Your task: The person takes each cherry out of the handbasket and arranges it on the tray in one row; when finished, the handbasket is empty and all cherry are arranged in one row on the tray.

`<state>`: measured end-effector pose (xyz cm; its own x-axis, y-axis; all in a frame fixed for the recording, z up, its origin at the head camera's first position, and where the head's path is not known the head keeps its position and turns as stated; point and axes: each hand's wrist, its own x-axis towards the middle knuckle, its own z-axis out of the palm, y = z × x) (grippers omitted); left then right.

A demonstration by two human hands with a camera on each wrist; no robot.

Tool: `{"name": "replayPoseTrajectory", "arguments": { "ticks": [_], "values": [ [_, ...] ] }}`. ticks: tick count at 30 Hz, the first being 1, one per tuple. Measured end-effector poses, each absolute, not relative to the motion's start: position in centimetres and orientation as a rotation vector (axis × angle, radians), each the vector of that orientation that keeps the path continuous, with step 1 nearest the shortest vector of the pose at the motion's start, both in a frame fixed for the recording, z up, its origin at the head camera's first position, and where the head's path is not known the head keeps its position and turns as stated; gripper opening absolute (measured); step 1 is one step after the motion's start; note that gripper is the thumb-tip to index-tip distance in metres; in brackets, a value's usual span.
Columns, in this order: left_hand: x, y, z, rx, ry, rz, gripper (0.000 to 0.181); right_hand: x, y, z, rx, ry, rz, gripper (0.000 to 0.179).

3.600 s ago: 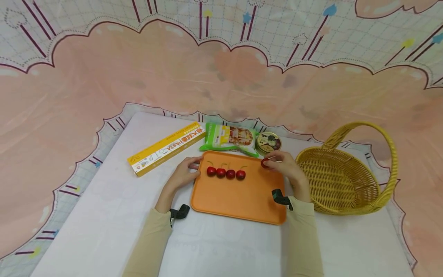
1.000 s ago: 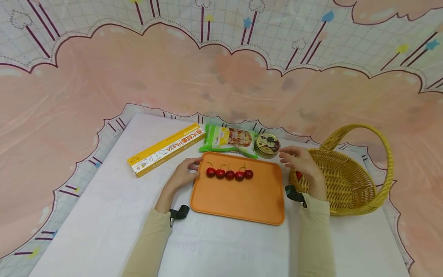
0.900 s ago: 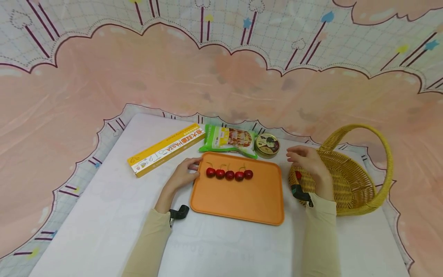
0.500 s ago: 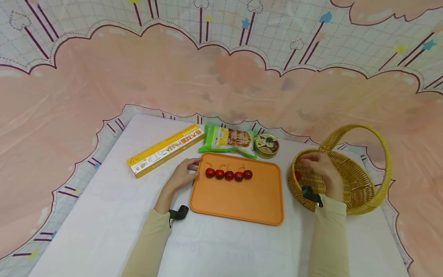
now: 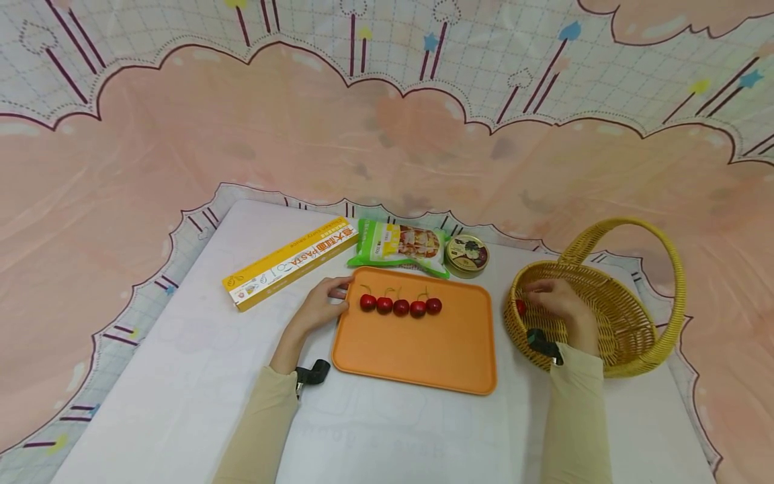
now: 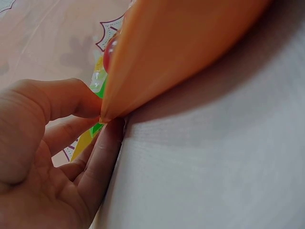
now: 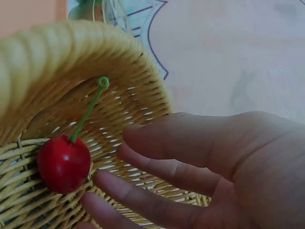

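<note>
My left hand [image 5: 322, 304] holds the left edge of the orange tray [image 5: 417, 356]. In the left wrist view the thumb [image 6: 71, 98] lies at the tray's rim and a finger is beneath it. Several dark red cherries [image 5: 401, 308] with stems form a row on the tray's far half. My right hand [image 5: 559, 300] is inside the yellow wicker basket [image 5: 623, 349], holding nothing. One red cherry [image 7: 64, 164] with a green stem lies against the basket's left inner wall. In the right wrist view the fingertips [image 7: 102, 179] are right beside that cherry, thumb and fingers apart.
Behind the tray are a green and white food packet [image 5: 399, 245] and a round tin [image 5: 467, 254]. A yellow and white pasta box [image 5: 293, 262] lies slantwise at the left. The basket's tall handle [image 5: 671, 269] arches over its right side.
A fifth cherry, earlier in my right hand, now sits at the right end of the row. That hand has moved right and down into the basket. The left hand stays at the tray's edge.
</note>
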<state>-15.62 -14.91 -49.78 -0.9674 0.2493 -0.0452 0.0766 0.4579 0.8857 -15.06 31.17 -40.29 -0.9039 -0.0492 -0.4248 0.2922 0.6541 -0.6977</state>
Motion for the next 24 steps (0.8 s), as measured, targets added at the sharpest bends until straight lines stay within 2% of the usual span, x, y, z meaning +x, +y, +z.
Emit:
{"name": "replayPoseTrajectory", "arguments": {
  "ticks": [24],
  "values": [
    [-15.6, -15.1, -49.8, 0.248, 2.501, 1.525, 0.055, -15.0, 30.6, -41.4, 0.121, 2.302, -1.206, 0.042]
  ]
}}
